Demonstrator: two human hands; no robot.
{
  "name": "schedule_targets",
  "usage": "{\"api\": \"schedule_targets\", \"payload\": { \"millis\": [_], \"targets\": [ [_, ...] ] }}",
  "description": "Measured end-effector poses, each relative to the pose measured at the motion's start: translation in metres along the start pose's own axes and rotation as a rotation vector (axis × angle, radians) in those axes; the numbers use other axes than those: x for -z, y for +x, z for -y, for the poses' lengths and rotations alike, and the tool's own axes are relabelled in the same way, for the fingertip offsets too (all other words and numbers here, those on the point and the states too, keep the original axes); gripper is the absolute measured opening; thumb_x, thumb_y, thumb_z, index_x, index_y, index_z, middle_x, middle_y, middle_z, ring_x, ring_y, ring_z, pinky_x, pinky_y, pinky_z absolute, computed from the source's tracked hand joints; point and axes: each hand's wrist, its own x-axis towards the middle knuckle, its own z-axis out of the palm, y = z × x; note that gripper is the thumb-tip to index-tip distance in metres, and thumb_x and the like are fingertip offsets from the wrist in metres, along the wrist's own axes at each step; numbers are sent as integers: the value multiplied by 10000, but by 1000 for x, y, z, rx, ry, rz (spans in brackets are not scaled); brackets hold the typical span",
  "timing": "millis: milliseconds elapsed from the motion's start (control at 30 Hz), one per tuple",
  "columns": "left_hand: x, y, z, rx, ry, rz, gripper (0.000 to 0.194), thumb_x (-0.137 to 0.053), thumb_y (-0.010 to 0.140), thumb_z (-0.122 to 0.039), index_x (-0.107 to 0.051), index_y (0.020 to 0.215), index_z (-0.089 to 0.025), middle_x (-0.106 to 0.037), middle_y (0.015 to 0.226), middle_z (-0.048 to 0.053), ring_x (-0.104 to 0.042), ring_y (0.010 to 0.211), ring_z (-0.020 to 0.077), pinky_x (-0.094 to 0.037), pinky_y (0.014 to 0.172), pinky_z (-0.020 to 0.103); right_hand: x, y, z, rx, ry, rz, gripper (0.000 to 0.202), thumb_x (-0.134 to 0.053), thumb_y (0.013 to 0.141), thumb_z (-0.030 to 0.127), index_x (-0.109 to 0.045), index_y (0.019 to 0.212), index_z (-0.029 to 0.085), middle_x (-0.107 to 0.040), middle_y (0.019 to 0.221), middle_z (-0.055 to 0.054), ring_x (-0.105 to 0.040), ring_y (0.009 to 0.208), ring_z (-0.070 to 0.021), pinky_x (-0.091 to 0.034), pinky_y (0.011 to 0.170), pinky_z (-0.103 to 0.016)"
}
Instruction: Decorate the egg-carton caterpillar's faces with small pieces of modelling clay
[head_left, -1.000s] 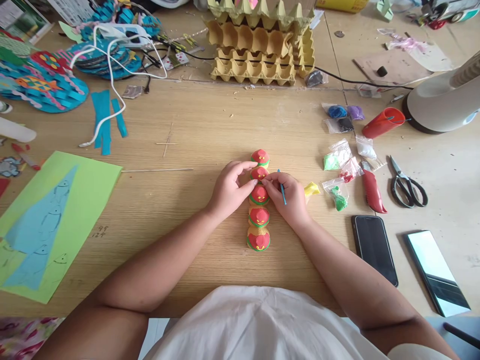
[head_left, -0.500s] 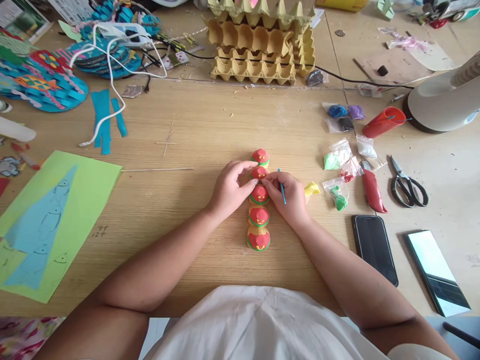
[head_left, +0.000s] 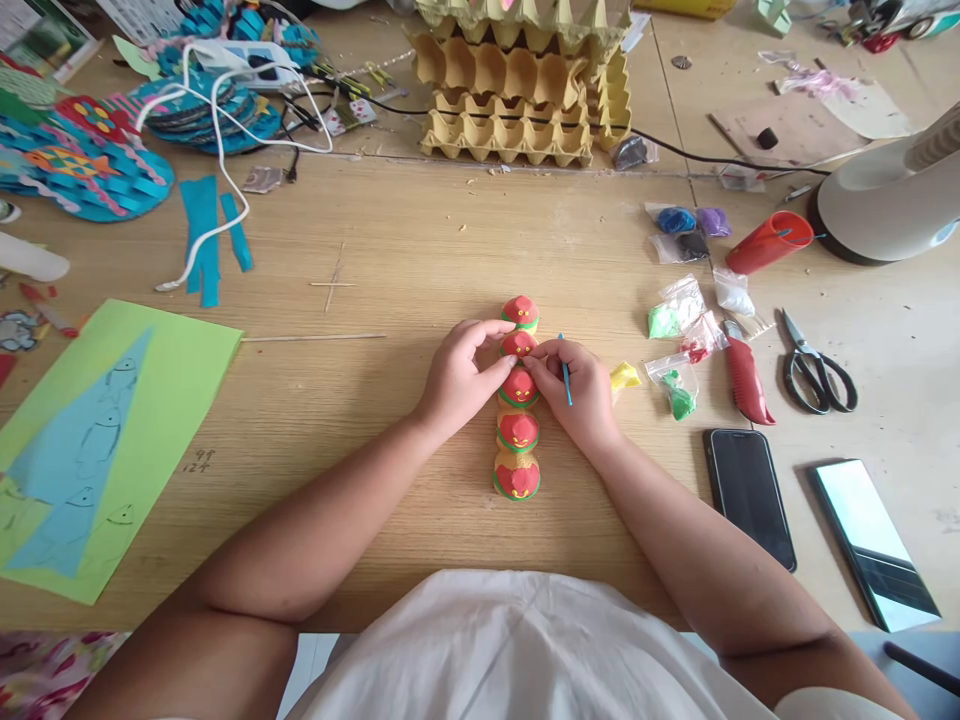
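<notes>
A column of red-topped egg-carton cups (head_left: 518,433) with green rims and small yellow faces stands upright in the picture at the middle of the table. My left hand (head_left: 469,370) grips the second cup from the top, thumb on its lower edge and forefinger at its upper side. From the right, my right hand (head_left: 574,385) touches the same cup with its fingertips, and a thin blue stick (head_left: 565,370) is held in this hand. Whether a bit of clay is between the fingertips is too small to tell. Yellow clay (head_left: 624,377) lies just beyond the right hand.
Bagged clay (head_left: 676,392), a red cutter (head_left: 747,380), scissors (head_left: 817,372) and two phones (head_left: 750,498) lie to the right. A red cup (head_left: 770,243) lies farther back. Egg cartons (head_left: 510,125) stand behind. Green paper (head_left: 172,365) lies left.
The right hand's fingers have shifted slightly at the second cup, and the blue stick has tilted a little. The left hand keeps its hold.
</notes>
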Motion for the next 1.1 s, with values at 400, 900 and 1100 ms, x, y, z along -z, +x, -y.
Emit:
{"api": "schedule_targets", "payload": {
  "millis": [400,900,1100],
  "targets": [
    [1,0,-3,31,-16,-1,360,-723,838,-107,-689,1174,-233,-721,1131,63,-678,1058,208,-558,914,355,5,1,-2,-14,29,3,50,-675,891,251,-704,884,211,-468,606,58,-426,563,-117,-370,576,-268],
    [3,-1,-1,47,-22,23,386,-744,839,-139,-693,1206,-247,-718,1162,58,-669,1068,208,-548,911,348,12,-2,2,-10,208,-3,238,-451,1015,381,-623,949,231,-494,719,5,-501,688,-171,-426,664,-312],
    [5,-1,-1,49,-14,44,385,-739,844,-152,-709,1216,-245,-702,1143,61,-651,997,191,-534,767,294,16,-5,1,-14,382,-22,72,-519,954,315,-502,997,260,-491,709,33,-541,664,-163,-457,649,-311]
  ]
}}
